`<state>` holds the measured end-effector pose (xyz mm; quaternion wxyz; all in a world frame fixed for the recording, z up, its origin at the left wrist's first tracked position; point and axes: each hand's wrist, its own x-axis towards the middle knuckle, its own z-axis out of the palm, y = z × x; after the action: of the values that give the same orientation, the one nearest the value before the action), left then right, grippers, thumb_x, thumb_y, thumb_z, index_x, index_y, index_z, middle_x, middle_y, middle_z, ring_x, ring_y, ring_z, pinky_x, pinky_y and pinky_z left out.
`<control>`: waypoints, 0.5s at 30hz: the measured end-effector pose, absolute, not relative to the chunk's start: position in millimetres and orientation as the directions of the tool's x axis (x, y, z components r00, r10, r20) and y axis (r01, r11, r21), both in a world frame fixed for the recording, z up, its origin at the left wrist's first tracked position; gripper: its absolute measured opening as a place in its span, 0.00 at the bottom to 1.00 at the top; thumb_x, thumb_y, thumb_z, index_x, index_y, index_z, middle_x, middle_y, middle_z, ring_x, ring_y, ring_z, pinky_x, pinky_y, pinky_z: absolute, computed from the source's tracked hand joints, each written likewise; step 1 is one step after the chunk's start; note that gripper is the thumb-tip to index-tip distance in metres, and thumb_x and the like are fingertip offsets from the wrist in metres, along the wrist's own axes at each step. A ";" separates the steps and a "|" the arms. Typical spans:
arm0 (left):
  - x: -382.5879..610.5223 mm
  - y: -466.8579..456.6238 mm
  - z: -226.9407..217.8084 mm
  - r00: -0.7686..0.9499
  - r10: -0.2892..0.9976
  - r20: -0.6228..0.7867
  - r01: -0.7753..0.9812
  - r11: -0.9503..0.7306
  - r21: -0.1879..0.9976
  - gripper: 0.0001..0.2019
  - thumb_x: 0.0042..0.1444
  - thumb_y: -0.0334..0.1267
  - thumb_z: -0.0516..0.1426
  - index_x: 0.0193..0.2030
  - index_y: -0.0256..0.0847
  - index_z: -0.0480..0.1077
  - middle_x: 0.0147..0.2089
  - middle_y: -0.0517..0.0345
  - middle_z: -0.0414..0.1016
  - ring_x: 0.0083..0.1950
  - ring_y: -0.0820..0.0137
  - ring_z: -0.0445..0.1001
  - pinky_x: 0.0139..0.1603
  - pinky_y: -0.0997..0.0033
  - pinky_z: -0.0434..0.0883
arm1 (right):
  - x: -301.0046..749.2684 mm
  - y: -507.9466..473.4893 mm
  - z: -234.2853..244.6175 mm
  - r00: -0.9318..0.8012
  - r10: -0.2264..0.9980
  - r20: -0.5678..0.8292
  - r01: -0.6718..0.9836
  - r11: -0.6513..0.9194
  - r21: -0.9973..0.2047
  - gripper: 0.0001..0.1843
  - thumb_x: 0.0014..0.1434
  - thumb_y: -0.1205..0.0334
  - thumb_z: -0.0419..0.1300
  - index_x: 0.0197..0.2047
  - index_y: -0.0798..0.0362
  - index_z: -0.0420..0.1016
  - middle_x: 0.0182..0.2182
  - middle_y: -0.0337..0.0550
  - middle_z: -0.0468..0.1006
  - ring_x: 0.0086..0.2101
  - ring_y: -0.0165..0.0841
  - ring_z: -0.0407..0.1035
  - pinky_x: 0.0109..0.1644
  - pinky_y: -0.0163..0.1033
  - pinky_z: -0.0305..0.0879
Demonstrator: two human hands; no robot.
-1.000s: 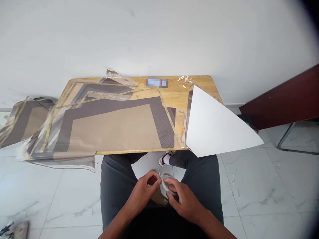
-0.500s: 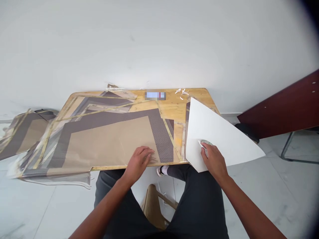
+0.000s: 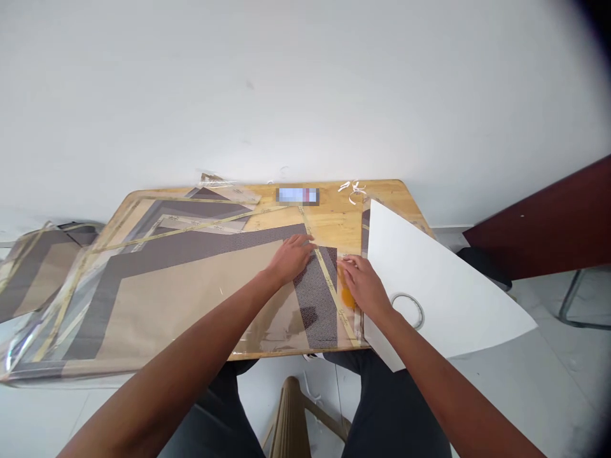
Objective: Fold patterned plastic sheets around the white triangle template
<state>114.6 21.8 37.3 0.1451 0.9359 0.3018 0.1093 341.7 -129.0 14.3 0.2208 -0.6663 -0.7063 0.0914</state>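
Observation:
A clear plastic bag with a dark purple border, a beige middle (image 3: 191, 299) and gold printed bands lies across the table. My left hand (image 3: 292, 257) rests on its upper right part, palm down with fingers stretched out. Just right of the bag's dark border is my right hand (image 3: 361, 283), its fingertips pinched together; whatever they hold is too small to make out. A large white sheet (image 3: 439, 280) lies under my right forearm, its corner jutting past the table's edge. On that sheet rests a thin tape roll (image 3: 421, 312), partly covered by the arm.
More printed plastic bags (image 3: 176, 210) overlap at the left, and some (image 3: 42, 261) hang beyond the table. A blurred-out rectangular object (image 3: 298, 196) and curled white strips (image 3: 354, 191) lie at the back of the wooden table (image 3: 329, 216). A dark red panel (image 3: 539, 222) stands right.
My right hand has left the tape roll on the white sheet and moved left to the bag's edge. My left hand has slid up and slightly right over the bag.

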 end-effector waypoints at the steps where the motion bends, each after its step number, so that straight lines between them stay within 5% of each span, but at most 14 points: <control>1: 128.1 29.2 34.3 0.817 0.566 0.111 0.507 -0.796 0.331 0.20 0.72 0.27 0.51 0.65 0.39 0.75 0.71 0.46 0.72 0.72 0.56 0.68 0.73 0.49 0.66 | 341.4 -116.2 12.2 -0.039 0.983 0.180 0.917 0.107 -0.385 0.25 0.74 0.67 0.47 0.65 0.47 0.76 0.60 0.51 0.74 0.57 0.45 0.69 0.63 0.52 0.71; 6: 170.3 48.1 17.4 0.904 0.416 0.095 0.369 -0.874 0.316 0.23 0.71 0.27 0.51 0.70 0.38 0.71 0.66 0.48 0.78 0.69 0.60 0.71 0.73 0.55 0.64 | 350.3 -93.7 2.4 -0.137 0.983 0.123 0.963 0.161 -0.217 0.27 0.70 0.72 0.50 0.67 0.51 0.76 0.62 0.54 0.73 0.58 0.47 0.68 0.66 0.53 0.68; 15: 168.9 51.6 5.5 0.925 0.367 0.102 0.315 -0.888 0.335 0.26 0.69 0.26 0.51 0.72 0.39 0.69 0.65 0.46 0.78 0.67 0.62 0.73 0.72 0.58 0.63 | 358.5 -104.1 3.8 -0.207 0.974 0.092 0.964 0.219 -0.147 0.29 0.73 0.71 0.49 0.72 0.52 0.72 0.65 0.55 0.71 0.61 0.49 0.66 0.66 0.54 0.65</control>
<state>168.9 51.6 5.5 0.1580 0.9682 0.1760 0.0816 358.5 -104.1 3.8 0.0823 -0.6241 -0.7765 0.0287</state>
